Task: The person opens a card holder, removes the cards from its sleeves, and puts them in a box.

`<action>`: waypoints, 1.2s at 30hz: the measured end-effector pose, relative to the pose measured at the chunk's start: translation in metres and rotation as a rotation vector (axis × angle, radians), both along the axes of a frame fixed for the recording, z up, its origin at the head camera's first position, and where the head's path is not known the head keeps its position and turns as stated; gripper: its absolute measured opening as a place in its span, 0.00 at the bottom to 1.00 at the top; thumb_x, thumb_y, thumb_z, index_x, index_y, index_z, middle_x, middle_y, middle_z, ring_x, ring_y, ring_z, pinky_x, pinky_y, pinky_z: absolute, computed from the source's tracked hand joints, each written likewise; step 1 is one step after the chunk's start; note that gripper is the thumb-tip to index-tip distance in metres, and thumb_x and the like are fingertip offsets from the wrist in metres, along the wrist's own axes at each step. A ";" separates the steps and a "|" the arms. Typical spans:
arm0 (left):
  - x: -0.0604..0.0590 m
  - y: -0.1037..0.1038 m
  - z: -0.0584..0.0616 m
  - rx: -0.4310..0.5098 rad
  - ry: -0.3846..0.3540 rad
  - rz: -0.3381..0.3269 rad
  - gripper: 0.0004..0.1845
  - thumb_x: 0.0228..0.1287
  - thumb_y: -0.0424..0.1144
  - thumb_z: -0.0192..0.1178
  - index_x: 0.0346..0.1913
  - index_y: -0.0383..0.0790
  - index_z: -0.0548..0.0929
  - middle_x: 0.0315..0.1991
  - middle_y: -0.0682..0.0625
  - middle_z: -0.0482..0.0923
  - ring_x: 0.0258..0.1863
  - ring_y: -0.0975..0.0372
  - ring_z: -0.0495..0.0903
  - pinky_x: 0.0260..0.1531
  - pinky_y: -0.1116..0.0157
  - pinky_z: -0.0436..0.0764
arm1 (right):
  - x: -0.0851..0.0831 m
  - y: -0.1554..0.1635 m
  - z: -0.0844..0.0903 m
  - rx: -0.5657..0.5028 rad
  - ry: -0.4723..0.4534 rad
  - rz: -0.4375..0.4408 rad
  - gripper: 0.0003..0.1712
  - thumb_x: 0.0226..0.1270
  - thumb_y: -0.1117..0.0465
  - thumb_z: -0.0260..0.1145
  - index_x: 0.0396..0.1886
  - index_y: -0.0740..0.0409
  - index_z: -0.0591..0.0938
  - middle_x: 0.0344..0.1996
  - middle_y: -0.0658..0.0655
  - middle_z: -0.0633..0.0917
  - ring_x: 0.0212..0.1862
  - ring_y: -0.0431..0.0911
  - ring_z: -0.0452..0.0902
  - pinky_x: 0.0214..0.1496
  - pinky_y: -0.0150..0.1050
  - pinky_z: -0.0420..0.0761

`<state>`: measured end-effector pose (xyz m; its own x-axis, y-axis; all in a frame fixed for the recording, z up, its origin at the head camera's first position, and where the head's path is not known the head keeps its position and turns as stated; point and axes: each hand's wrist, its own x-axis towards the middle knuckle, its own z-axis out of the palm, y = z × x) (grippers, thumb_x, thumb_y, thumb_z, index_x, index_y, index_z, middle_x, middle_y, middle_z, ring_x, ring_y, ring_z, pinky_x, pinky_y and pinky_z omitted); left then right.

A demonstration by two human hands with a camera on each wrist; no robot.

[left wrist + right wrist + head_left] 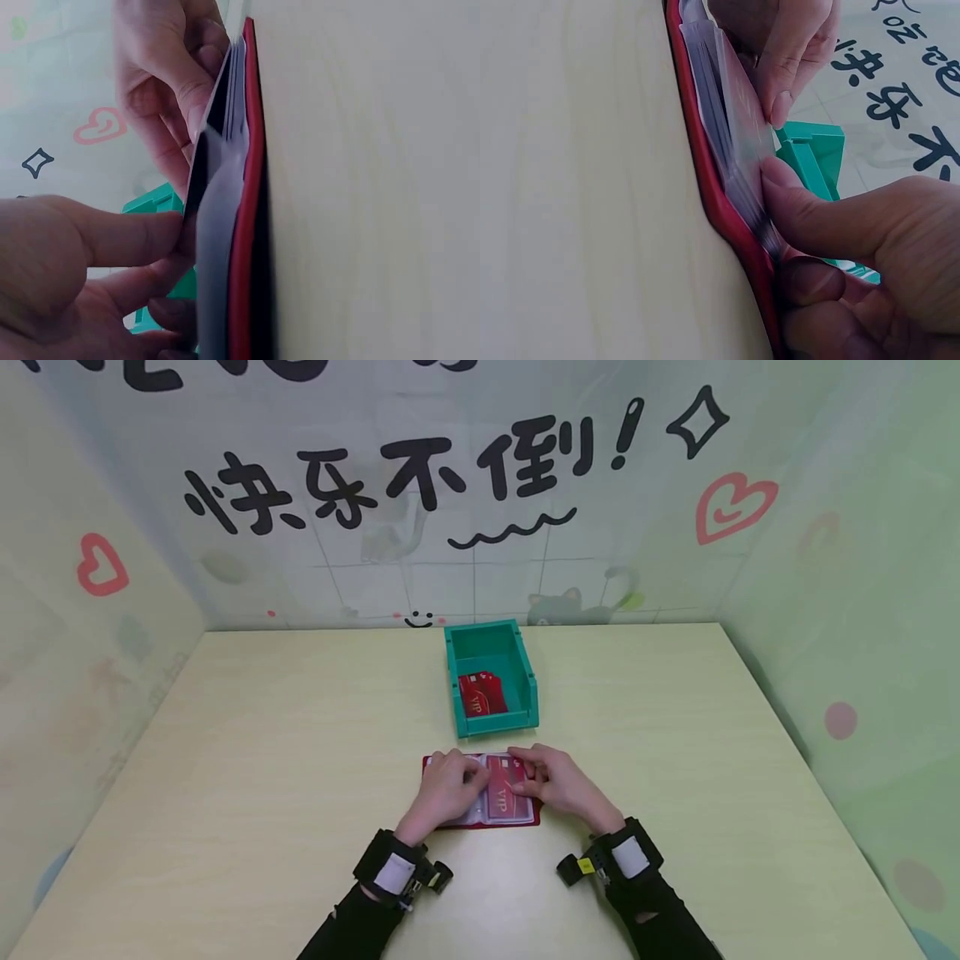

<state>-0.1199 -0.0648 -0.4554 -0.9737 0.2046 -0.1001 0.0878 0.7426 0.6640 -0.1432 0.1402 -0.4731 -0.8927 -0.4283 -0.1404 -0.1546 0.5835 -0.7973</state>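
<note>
In the head view we see a red card holder (482, 795) lying open on the pale wooden table (262, 760), in the lower middle of the frame, with both hands resting on it. The left hand (442, 789) covers the left half of the holder, its fingers curled down onto the clear sleeves; in the left wrist view its thumb (131, 236) and the fingers below it pinch the edge of a sleeve, lifting that sleeve a little off the stack. The right hand (558, 785) lies over the right edge of the holder, fingertips close together on a red card (501, 800) marked VIP that shows through the plastic. In the right wrist view its thumb (810, 214) presses against the bundle of clear sleeves (731, 142) while the fingers beneath curl round the red cover (720, 202), so the hand grips that side of the holder. Just above the holder in the head view, towards the middle of the frame, stands a green bin (491, 681), apart from the hands, with more red cards (482, 693) lying inside it. Black wrist straps carry small cameras on both forearms at the bottom of the frame.
</note>
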 end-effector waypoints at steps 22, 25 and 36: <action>-0.001 -0.015 -0.002 -0.019 -0.033 0.064 0.11 0.67 0.41 0.65 0.34 0.36 0.90 0.40 0.45 0.69 0.45 0.52 0.62 0.46 0.55 0.61 | -0.001 0.001 0.001 0.034 0.029 0.041 0.32 0.65 0.63 0.71 0.69 0.59 0.75 0.37 0.55 0.76 0.43 0.45 0.68 0.32 0.30 0.70; -0.001 -0.016 -0.002 -0.018 -0.035 0.066 0.11 0.68 0.41 0.65 0.34 0.37 0.90 0.40 0.45 0.69 0.45 0.51 0.62 0.46 0.55 0.61 | 0.000 0.001 0.001 0.032 0.028 0.040 0.32 0.65 0.64 0.70 0.69 0.59 0.75 0.38 0.56 0.77 0.43 0.44 0.69 0.32 0.29 0.72; -0.001 -0.017 -0.001 0.026 -0.028 0.086 0.10 0.65 0.41 0.66 0.34 0.37 0.91 0.45 0.42 0.70 0.49 0.49 0.63 0.48 0.52 0.62 | -0.002 0.003 0.001 0.020 0.043 0.075 0.32 0.66 0.65 0.69 0.70 0.61 0.74 0.39 0.56 0.77 0.44 0.44 0.69 0.32 0.28 0.73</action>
<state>-0.1207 -0.0821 -0.4561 -0.9847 0.1234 -0.1233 0.0057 0.7294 0.6841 -0.1455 0.1431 -0.4723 -0.8637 -0.4913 -0.1121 -0.2317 0.5849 -0.7773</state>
